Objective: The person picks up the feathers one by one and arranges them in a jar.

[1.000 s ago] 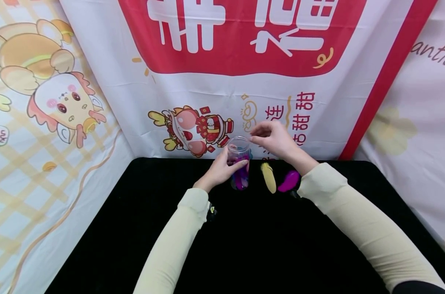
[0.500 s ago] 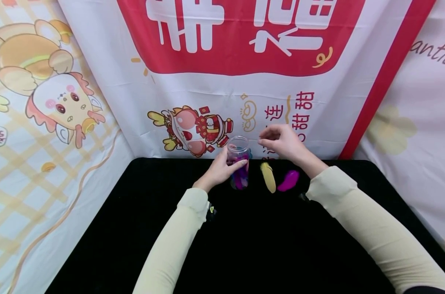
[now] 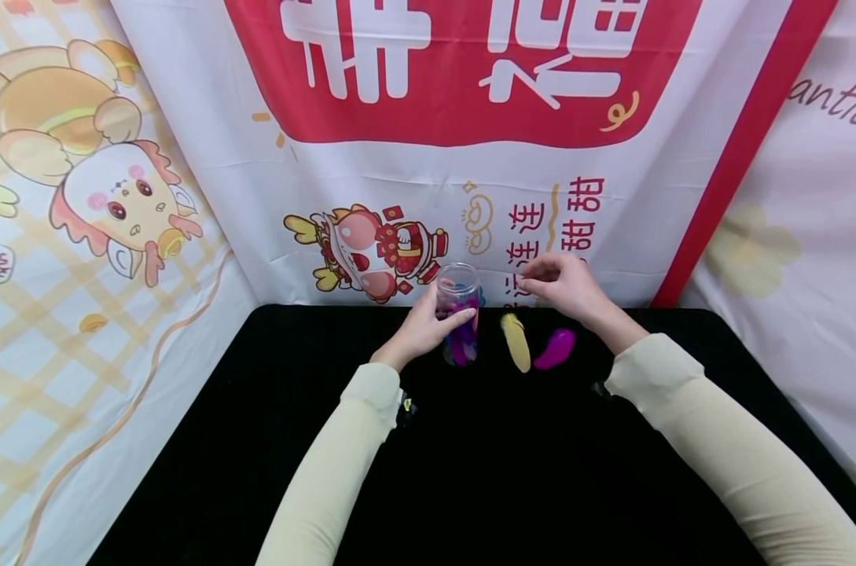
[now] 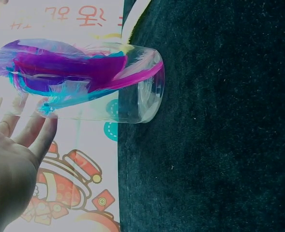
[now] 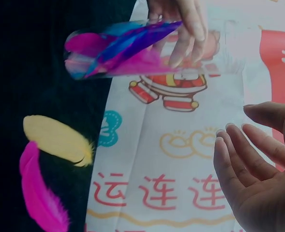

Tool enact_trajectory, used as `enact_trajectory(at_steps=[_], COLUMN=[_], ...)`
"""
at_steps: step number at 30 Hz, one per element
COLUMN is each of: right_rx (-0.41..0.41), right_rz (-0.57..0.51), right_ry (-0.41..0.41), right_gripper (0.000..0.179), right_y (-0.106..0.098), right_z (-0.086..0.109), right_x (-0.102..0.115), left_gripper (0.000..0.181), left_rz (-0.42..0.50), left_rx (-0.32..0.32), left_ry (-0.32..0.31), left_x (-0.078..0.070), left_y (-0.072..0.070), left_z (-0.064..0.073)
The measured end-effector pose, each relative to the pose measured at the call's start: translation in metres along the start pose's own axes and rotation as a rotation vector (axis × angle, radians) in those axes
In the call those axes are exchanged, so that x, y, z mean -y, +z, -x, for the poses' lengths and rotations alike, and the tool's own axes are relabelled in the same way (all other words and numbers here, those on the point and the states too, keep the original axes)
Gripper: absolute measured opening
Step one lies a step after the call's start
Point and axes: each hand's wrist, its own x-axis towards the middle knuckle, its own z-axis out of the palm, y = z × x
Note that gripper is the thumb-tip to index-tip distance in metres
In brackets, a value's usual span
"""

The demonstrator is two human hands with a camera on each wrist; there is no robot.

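Observation:
My left hand (image 3: 422,324) grips a clear jar (image 3: 459,279) around its side, thumb across the front. Inside the jar lie several feathers (image 4: 69,70) in purple, magenta and blue; its mouth has no lid on it. Off to the right, my right hand (image 3: 563,284) hovers above the table's back edge, fingers loosely bent, with nothing between thumb and fingertips in the right wrist view. Below it on the black cloth lie a yellow feather (image 3: 516,343) and a magenta feather (image 3: 555,348), side by side.
A black cloth covers the table (image 3: 470,472). Right behind its back edge hangs a white and red printed banner (image 3: 428,165). Patterned cloths (image 3: 102,314) stand along the left and right sides.
My right hand has moved from beside the jar's mouth to the right and down. The left hand and the jar stay in place, as do the two feathers on the table.

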Motion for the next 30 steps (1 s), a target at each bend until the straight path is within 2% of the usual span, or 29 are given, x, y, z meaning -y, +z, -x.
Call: enact_trajectory(at_steps=[13,23,30], right_rx=[-0.013,0.004,-0.007], right_rz=[-0.054,-0.038,-0.032], right_ry=[0.010,0.105,0.110], right_gripper=[0.023,0.027,0.025], right_y=[-0.005,-0.012,-0.013], right_z=[0.011,0.013,0.016], right_x=[-0.026,-0.058,-0.071], left_gripper=[0.075,0.067,0.066], left_rz=[0.008,0.001,0.006], left_rx=[0.003,-0.007,-0.008], left_ry=[-0.019,-0.003,0.006], left_x=[-0.001,-0.001,-0.001], left_y=[0.000,0.001,0.001], left_z=[0.004,0.003,0.002])
